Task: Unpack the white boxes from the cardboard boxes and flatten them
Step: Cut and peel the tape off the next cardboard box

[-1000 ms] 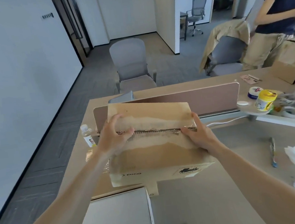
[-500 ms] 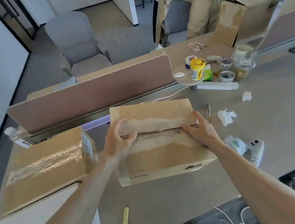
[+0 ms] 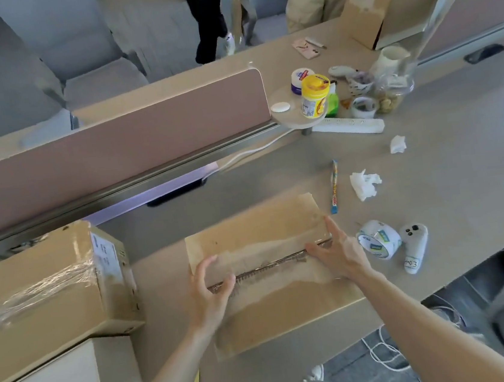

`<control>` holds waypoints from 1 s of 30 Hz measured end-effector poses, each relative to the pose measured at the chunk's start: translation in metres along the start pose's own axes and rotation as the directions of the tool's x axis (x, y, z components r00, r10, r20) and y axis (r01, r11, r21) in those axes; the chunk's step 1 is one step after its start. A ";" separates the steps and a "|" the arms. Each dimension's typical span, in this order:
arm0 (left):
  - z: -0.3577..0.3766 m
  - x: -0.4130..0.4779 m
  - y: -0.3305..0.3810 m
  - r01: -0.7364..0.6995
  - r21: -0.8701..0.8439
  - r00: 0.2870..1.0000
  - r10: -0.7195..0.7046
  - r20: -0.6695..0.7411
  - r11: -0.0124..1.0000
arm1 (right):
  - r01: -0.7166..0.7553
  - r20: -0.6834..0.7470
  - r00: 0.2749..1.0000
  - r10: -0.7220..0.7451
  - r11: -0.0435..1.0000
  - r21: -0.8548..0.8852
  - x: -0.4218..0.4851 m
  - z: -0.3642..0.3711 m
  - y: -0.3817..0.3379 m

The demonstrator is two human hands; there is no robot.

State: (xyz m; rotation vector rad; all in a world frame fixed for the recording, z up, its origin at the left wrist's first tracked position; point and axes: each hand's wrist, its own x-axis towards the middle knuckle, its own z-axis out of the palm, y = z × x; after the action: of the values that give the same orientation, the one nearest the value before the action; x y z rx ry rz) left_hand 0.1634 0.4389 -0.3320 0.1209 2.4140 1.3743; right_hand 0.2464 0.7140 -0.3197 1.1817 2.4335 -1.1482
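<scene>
On the counter (image 3: 447, 149), both hands at the torn seam of a cardboard box (image 3: 267, 311).
Far left, a plastic-wrapped carton (image 3: 36, 297); then left hand (image 3: 209, 293), grip curled loosely over the near flap, thumb at the seam; right hand (image 3: 336, 253), fingers spread flat, pressing the far flap; tape roll (image 3: 377, 239) just beside.

A tan cardboard box (image 3: 269, 270), its seam edged with pale torn strips, is sitting under the hands on a grey-beige table (image 3: 445, 162); right of the right hand (image 3: 336, 255), white tape roll (image 3: 378, 239) showing blue-green print.
</scene>
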 end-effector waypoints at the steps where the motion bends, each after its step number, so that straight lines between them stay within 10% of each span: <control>1: 0.000 0.003 -0.003 0.005 -0.004 1.000 -0.005 0.002 1.000 | -0.007 0.001 1.000 0.007 1.000 -0.013 0.002 0.002 -0.001; 10: 0.008 0.009 -0.020 -0.032 -0.076 0.999 0.034 0.024 0.997 | 0.285 -0.107 0.933 -0.344 0.886 -0.367 0.003 0.014 -0.020; 21: 0.010 -0.010 -0.022 0.057 -0.172 0.993 -0.074 -0.089 0.983 | 0.672 0.358 0.740 -0.569 0.625 -0.397 0.016 0.071 -0.111; 30: 0.003 -0.056 -0.030 0.130 -0.346 0.980 -0.174 -0.098 0.929 | 0.750 0.401 0.659 -0.636 0.517 -0.412 0.017 0.081 -0.097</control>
State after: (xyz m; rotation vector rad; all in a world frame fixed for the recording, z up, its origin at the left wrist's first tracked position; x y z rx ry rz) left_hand 0.2194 0.4118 -0.3439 -0.2452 2.1868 1.7418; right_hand 0.1519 0.6287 -0.3284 -0.1505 2.8313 -0.5309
